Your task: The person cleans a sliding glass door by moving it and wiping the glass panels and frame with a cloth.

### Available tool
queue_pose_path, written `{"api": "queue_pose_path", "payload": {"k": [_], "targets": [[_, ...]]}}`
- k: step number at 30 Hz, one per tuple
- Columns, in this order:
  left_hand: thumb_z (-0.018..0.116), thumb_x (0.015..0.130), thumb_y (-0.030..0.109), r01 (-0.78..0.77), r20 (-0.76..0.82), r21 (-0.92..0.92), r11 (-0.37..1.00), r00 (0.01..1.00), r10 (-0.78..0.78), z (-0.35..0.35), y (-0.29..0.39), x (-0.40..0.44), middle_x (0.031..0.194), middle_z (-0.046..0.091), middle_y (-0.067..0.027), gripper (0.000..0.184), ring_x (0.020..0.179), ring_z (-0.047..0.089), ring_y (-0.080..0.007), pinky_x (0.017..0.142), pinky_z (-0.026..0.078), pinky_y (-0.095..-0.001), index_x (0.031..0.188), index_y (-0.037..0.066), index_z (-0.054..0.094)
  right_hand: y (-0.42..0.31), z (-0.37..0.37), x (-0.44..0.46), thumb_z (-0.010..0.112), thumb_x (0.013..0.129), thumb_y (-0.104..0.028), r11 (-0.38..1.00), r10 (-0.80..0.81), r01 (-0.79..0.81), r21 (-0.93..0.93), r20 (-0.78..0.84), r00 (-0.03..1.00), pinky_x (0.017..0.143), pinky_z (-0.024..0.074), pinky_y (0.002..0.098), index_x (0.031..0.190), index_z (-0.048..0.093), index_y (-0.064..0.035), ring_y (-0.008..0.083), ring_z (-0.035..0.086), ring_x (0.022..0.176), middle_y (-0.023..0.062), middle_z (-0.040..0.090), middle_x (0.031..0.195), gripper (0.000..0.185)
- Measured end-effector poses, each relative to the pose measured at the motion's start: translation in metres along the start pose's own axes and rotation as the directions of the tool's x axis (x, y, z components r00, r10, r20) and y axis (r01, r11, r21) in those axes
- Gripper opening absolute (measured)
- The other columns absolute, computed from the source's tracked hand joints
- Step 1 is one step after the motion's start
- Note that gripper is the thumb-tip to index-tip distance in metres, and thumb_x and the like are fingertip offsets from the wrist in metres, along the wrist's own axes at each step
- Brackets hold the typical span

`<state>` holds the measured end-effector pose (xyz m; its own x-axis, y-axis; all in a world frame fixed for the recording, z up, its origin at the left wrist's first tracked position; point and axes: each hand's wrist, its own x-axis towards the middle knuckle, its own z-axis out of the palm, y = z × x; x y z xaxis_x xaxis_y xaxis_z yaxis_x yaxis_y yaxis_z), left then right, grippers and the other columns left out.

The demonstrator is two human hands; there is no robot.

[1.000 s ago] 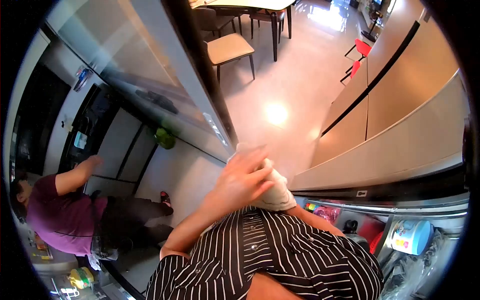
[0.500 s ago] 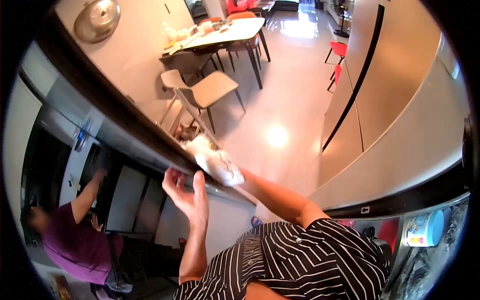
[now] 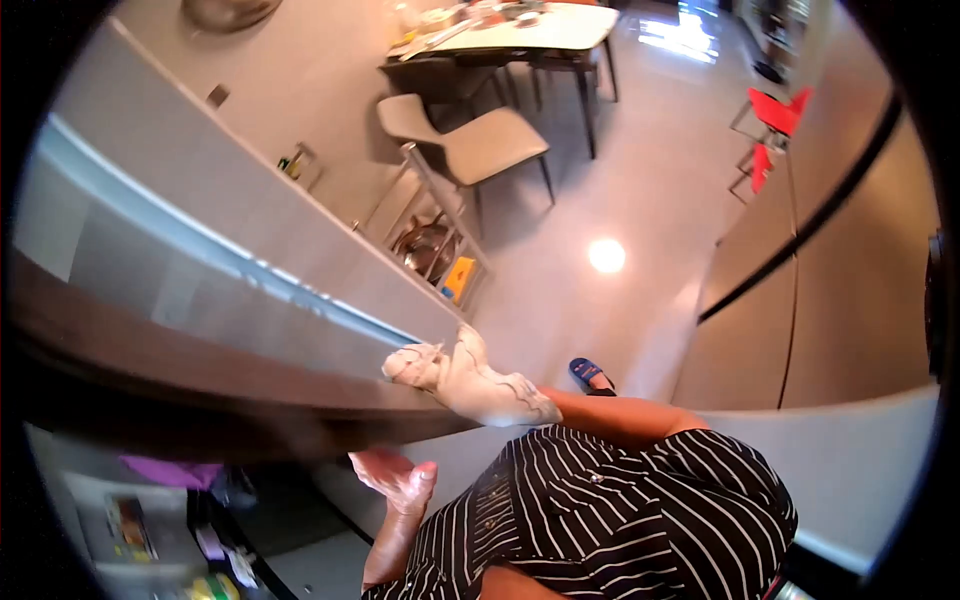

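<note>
A door [image 3: 180,345] with a dark edge and a pale, glassy face runs slantwise across the left of the head view. My right hand [image 3: 480,385] is covered in white fabric with dark lines, which looks like a glove. Its fingers close over the door's edge, with the thumb sticking up. Bare and lower down, my left hand [image 3: 400,482] is beside the door's dark side. Its thumb stands apart from the fingers, and the fingertips are partly blurred against the door. I see nothing held in it.
Past the door stand a beige chair [image 3: 495,145], a white table [image 3: 540,30] with dishes, and a rack [image 3: 455,220] with metal pans. At right is a tall metallic cabinet [image 3: 745,330]; red stools [image 3: 775,112] stand beyond. A sandalled foot [image 3: 590,375] is on the floor.
The door has swung across the view, now showing its pale face and covering most of the person in purple. Both hands sit lower, still at the door. The view has shifted.
</note>
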<state>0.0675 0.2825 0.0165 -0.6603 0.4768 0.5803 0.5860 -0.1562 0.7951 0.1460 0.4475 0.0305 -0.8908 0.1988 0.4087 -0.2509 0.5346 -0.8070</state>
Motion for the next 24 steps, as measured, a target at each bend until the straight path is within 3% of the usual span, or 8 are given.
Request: {"api": "queue_pose_path", "payload": {"k": [3,8,9,12,19,21,22,24], "targets": [[0.07,0.061,0.068,-0.08,-0.048,0.247,0.966,0.994,0.094,-0.021,-0.017,-0.046,0.124,0.048,-0.0116,0.103,0.111,0.047,-0.0237,0.094,0.038,-0.0395,0.132,0.001,0.037,0.03,-0.005,-0.014,0.05,0.086,-0.023,0.938,-0.11,0.047,0.344,0.166,0.98,0.094,0.0317,0.0313,0.111,0.048,-0.0099,0.017,0.048,0.104,0.0053,0.051,0.105,0.028],[0.029,0.079,0.081,-0.217,0.054,0.869,0.445,0.935,0.35,-0.016,0.005,-0.079,0.129,0.047,-0.0173,0.096,0.109,0.048,-0.0314,0.089,0.038,-0.0437,0.132,0.002,0.041,0.097,0.016,-0.012,0.056,0.085,-0.023,0.644,-0.261,-0.13,0.754,0.377,0.889,0.095,0.0347,0.033,0.114,0.052,-0.0083,0.0181,0.048,0.107,0.0072,0.053,0.11,0.033],[0.033,0.079,0.08,-0.17,0.039,0.906,0.387,0.945,0.324,-0.016,0.009,-0.09,0.129,0.047,-0.0169,0.095,0.11,0.048,-0.0307,0.09,0.038,-0.0435,0.134,0.002,0.039,0.104,0.025,-0.009,0.057,0.085,-0.023,0.587,-0.295,-0.159,0.793,0.393,0.871,0.095,0.0353,0.0334,0.114,0.052,-0.008,0.0184,0.048,0.107,0.0076,0.054,0.11,0.033],[0.055,0.073,0.074,0.088,-0.429,0.543,0.835,0.884,0.186,0.049,0.043,-0.075,0.134,0.039,-0.017,0.104,0.119,0.041,-0.0278,0.099,0.033,-0.043,0.138,-0.004,0.028,0.107,0.024,-0.004,0.061,0.083,-0.021,0.595,-0.426,-0.174,0.785,0.492,0.759,0.093,0.0393,0.0312,0.115,0.054,-0.0066,0.0166,0.05,0.106,0.0072,0.056,0.111,0.036],[0.074,0.066,0.054,0.044,-0.439,0.787,0.615,0.74,0.51,0.092,0.118,-0.028,0.123,0.043,-0.0142,0.089,0.102,0.044,-0.023,0.085,0.04,-0.0364,0.124,-0.002,0.038,0.073,-0.027,0.01,0.062,0.082,-0.026,0.723,-0.597,0.035,0.69,0.599,0.533,0.097,0.0384,0.0341,0.118,0.055,-0.0034,0.0215,0.051,0.111,0.0129,0.054,0.121,0.043],[0.07,0.072,0.034,0.003,-0.529,0.67,0.743,0.703,0.475,0.111,0.126,-0.017,0.131,0.039,-0.0207,0.094,0.11,0.046,-0.0284,0.088,0.042,-0.0364,0.138,-0.007,0.017,0.089,-0.009,-0.007,0.06,0.083,-0.028,0.734,-0.595,0.109,0.67,0.558,0.578,0.1,0.0353,0.0351,0.119,0.056,-0.0035,0.022,0.049,0.114,0.0134,0.053,0.123,0.044],[0.066,0.071,0.01,0.052,-0.571,0.637,0.769,0.702,0.425,0.115,0.131,-0.018,0.142,0.03,-0.0233,0.09,0.128,0.037,-0.0345,0.107,0.032,-0.0444,0.143,-0.002,0.014,0.094,-0.004,-0.003,0.06,0.083,-0.029,0.732,-0.594,0.134,0.668,0.528,0.607,0.102,0.0336,0.0354,0.119,0.056,-0.0038,0.022,0.048,0.115,0.0133,0.053,0.124,0.044],[0.06,0.07,-0.002,0.199,-0.662,0.672,0.713,0.592,0.459,0.133,0.139,-0.01,0.142,0.03,-0.0236,0.088,0.128,0.037,-0.0352,0.108,0.032,-0.0441,0.144,-0.001,0.012,0.105,0.002,-0.008,0.058,0.086,-0.025,0.745,-0.602,-0.017,0.667,0.683,0.415,0.104,0.0303,0.0345,0.121,0.054,-0.0046,0.0226,0.045,0.118,0.0136,0.052,0.124,0.041]]}}
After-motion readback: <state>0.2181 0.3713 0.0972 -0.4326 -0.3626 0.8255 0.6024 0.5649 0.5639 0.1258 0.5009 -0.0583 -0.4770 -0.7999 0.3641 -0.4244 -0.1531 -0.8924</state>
